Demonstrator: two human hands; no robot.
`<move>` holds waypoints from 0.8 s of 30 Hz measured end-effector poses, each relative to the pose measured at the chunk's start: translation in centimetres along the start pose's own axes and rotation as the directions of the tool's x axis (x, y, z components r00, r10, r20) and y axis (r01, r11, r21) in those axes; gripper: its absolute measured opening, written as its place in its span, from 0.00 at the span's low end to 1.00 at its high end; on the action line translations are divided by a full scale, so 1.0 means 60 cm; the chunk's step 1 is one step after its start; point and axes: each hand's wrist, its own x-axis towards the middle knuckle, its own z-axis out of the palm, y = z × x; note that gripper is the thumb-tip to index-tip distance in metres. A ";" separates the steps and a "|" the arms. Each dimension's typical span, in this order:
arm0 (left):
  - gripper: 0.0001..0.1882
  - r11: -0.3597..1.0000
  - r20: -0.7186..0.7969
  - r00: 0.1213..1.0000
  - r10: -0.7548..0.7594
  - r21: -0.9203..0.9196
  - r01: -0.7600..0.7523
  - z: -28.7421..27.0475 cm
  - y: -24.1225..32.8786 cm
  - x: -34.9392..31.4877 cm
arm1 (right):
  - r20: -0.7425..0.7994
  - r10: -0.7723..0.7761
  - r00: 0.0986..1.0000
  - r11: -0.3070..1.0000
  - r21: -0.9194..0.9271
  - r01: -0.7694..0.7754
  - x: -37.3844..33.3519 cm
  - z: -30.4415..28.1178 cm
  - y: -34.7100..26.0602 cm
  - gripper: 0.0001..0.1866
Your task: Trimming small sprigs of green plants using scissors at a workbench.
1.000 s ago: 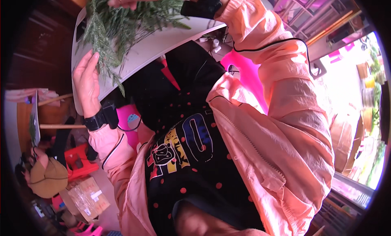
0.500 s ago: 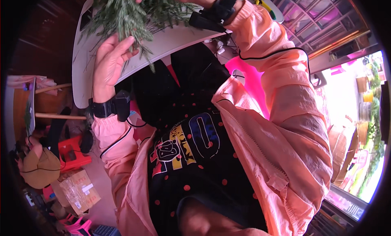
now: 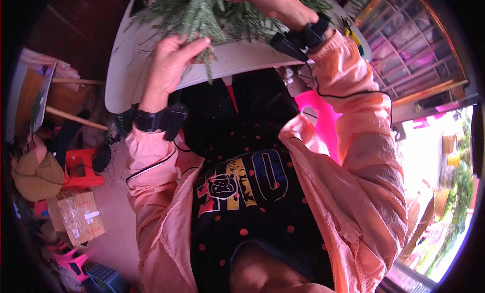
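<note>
Green feathery sprigs [image 3: 212,12], loose heap on white table [image 3: 126,65] edge, one strand dangling over rim.

— How many hands are up at the table [image 3: 126,76]?
— Two: the left hand [image 3: 169,60] and the right hand [image 3: 270,2], each with one black wrist device, so two devices.
— Tables?
— One, white.
— Greenery?
— One heap of feathery green sprigs [image 3: 212,15]; the single stems are too tangled to count.
— And on the floor?
— One red stool [image 3: 81,166], one pink stool [image 3: 68,257], one cardboard box [image 3: 81,217].
</note>
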 end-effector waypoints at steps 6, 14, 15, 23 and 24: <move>0.08 0.975 -0.014 0.999 0.031 0.222 -0.027 -0.012 0.003 -0.008 | -0.010 0.106 0.994 0.989 0.107 -0.105 0.026 0.019 0.056 0.13; 0.09 0.991 -0.058 0.998 0.033 0.131 -0.025 -0.008 0.005 -0.002 | 0.069 0.057 0.996 0.966 0.247 -0.072 0.068 0.026 0.098 0.14; 0.09 0.991 -0.055 0.998 0.034 0.131 -0.027 -0.007 0.008 -0.001 | 0.079 0.051 0.996 0.968 0.242 -0.069 0.072 0.026 0.101 0.14; 0.12 0.434 0.083 0.992 0.100 0.893 -0.119 -0.021 0.025 -0.014 | 0.061 0.067 0.996 0.939 -0.342 -0.042 0.067 0.052 0.085 0.18; 0.12 0.503 0.001 1.000 -0.001 0.864 -0.001 -0.018 0.030 -0.009 | 0.033 0.081 0.996 0.980 -0.185 -0.073 0.070 0.048 0.090 0.17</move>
